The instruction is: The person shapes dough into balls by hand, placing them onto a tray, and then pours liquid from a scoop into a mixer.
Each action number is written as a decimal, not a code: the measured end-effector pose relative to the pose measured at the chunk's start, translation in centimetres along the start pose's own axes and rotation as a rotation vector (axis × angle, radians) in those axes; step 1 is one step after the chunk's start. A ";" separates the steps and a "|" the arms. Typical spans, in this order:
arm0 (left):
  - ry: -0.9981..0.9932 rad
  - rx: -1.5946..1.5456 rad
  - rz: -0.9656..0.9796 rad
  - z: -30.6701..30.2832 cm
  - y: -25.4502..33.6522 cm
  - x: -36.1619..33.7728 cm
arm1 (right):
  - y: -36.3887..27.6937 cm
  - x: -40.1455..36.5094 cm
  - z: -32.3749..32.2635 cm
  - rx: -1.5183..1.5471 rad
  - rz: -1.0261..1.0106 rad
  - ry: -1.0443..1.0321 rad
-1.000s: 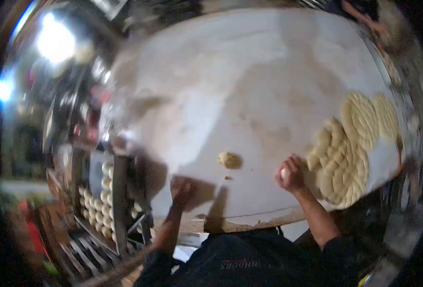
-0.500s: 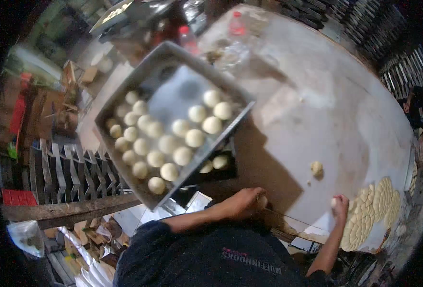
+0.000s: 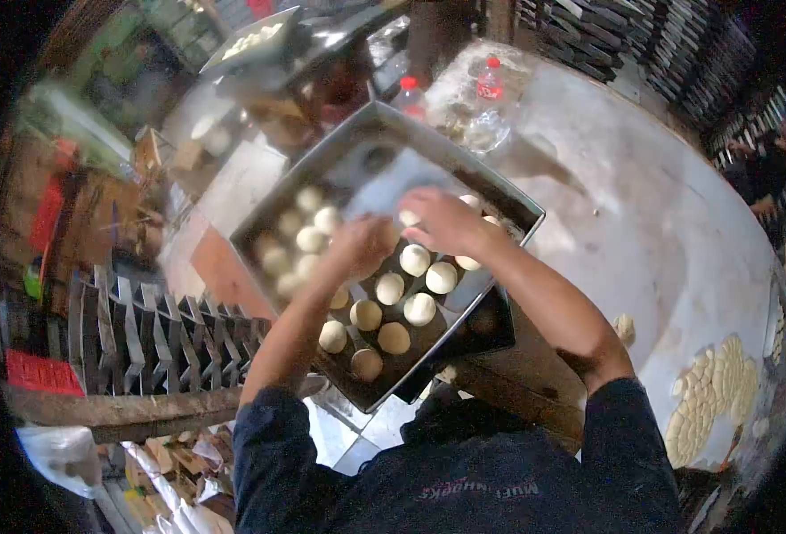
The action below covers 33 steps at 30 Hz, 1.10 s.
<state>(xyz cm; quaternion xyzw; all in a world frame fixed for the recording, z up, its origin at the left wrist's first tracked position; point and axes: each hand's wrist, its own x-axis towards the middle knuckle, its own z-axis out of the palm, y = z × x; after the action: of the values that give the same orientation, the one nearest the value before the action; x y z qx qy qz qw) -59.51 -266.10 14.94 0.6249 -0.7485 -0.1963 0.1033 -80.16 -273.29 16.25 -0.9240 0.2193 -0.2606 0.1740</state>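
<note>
We have the broad bench (image 3: 642, 214) off to our right, with our dark shirt (image 3: 499, 512) below. The metal tray (image 3: 459, 172) sits right in front of us, probably so both arms reach it easily. Cut dough pieces (image 3: 709, 400) lie packed together at the bench's right edge. Our right hand (image 3: 442, 222), over the tray, seems to have its fingers around a dough ball (image 3: 409, 217); our left hand (image 3: 362, 245) is curled just beside, and we cannot tell whether it grips anything. Two red-capped bottles (image 3: 491, 84) stand beyond; their red labels are unreadable. Dough balls (image 3: 419, 309) sit in the tray, many apart, perhaps to avoid sticking. The shirt's blurred, inverted lettering seems to read "MUFFINHOOKS".
</note>
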 end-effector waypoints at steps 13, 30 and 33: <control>-0.247 -0.672 0.736 8.0 35.1 -5.6 | 1.6 -47.2 -6.2 -0.122 1.046 0.885; -0.598 -0.271 0.510 52.8 74.2 13.8 | -5.4 -67.0 -8.0 -0.319 1.283 1.098; -1.235 -0.352 0.369 46.9 75.7 13.3 | -5.1 -66.6 -8.0 -0.368 1.310 1.128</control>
<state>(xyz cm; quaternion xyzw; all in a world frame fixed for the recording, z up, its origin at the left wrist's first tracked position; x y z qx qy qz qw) -148.64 -260.57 3.47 0.2331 -0.7217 -0.6164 -0.2118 -134.21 -237.60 -2.07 -0.3599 0.7964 -0.4860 0.0026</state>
